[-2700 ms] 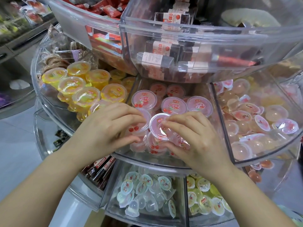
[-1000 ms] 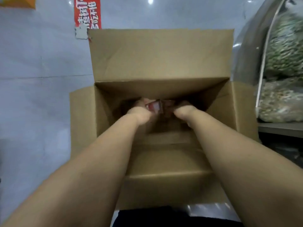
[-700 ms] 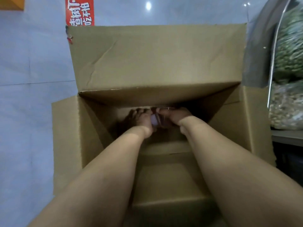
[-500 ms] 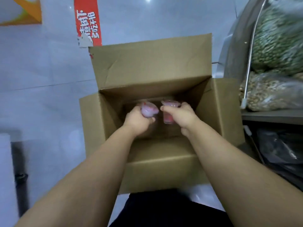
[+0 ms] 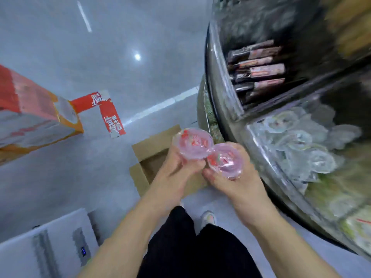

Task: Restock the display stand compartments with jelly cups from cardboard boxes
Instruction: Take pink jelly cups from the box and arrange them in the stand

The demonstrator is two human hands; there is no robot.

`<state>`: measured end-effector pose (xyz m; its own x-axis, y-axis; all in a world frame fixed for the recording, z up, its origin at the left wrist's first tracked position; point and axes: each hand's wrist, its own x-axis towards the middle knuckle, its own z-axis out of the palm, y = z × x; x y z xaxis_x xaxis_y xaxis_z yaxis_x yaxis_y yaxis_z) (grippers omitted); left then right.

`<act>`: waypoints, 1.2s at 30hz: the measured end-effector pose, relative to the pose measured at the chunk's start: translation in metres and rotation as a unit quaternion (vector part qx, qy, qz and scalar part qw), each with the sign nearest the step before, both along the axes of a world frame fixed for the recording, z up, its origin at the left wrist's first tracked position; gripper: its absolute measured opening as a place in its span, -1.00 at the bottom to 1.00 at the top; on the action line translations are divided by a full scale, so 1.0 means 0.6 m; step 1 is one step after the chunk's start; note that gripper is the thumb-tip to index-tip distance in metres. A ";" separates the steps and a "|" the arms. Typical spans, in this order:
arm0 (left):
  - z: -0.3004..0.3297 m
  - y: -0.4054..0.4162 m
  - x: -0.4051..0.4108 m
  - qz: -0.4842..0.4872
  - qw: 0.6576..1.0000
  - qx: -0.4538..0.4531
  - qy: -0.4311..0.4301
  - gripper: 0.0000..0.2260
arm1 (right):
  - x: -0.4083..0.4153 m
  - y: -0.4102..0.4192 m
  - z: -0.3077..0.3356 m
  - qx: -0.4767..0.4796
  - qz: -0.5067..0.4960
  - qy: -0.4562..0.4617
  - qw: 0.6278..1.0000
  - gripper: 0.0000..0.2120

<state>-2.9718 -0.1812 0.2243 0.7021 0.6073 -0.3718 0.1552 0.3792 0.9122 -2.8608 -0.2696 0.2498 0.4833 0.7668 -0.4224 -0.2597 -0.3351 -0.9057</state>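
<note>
1. Two jelly cups in hand: left hand grips one jelly cup, right hand grips the other cup, rims touching, above the cardboard box.
2. Step: carry phase, box to display stand.
3. Next, I reckon: lift to the red-cup compartment (not in view), set down w/o squashing lids.

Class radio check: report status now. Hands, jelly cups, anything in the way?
Left hand grips one jelly cup; right hand grips another. Both above cardboard box, beside display stand. Nothing blocking.
</note>
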 end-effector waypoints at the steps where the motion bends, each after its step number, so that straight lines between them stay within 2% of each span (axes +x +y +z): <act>1: 0.047 0.001 0.016 -0.032 0.999 0.018 -0.015 -0.71 | 0.013 -0.011 0.048 0.012 -0.019 -0.017 1.000 -0.60; 4: 0.169 -0.004 0.071 -0.120 0.986 0.097 -0.061 -0.71 | 0.047 -0.062 0.168 0.041 -0.089 -0.088 0.991 -0.58; 7: 0.257 -0.019 0.136 -0.147 0.964 0.188 -0.113 -0.60 | 0.080 -0.121 0.262 0.057 -0.141 -0.169 0.974 -0.63; 11: 0.331 -0.072 0.223 -0.202 0.946 0.180 -0.177 -0.48 | 0.122 -0.206 0.342 0.020 -0.223 -0.270 0.937 -0.61; 15: 0.382 -0.129 0.304 -0.329 0.905 0.132 -0.234 -0.47 | 0.170 -0.277 0.381 0.004 -0.300 -0.329 0.895 -0.49; 18: 0.409 -0.159 0.347 -0.397 0.867 0.185 -0.237 -0.48 | 0.208 -0.320 0.395 0.001 -0.319 -0.367 0.874 -0.49; 22: 0.437 -0.181 0.396 -0.360 0.846 0.321 -0.228 -0.53 | 0.270 -0.350 0.403 -0.052 -0.282 -0.423 0.859 -0.47; 25: 0.445 -0.187 0.443 -0.340 0.815 0.426 -0.197 -0.45 | 0.320 -0.356 0.399 -0.106 -0.249 -0.483 0.833 -0.50; 27: 0.444 -0.188 0.473 -0.349 0.784 0.478 -0.189 -0.38 | 0.348 -0.361 0.393 -0.140 -0.235 -0.499 0.822 -0.46; 30: 0.435 -0.193 0.506 -0.360 0.717 0.572 -0.171 -0.45 | 0.377 -0.369 0.384 -0.169 -0.211 -0.518 0.811 -0.42; 33: 0.426 -0.194 0.527 -0.349 0.696 0.613 -0.136 -0.45 | 0.395 -0.369 0.373 -0.169 -0.205 -0.525 0.809 -0.41; 36: 0.416 -0.193 0.540 -0.328 0.650 0.679 -0.089 -0.41 | 0.403 -0.368 0.361 -0.168 -0.195 -0.520 0.815 -0.40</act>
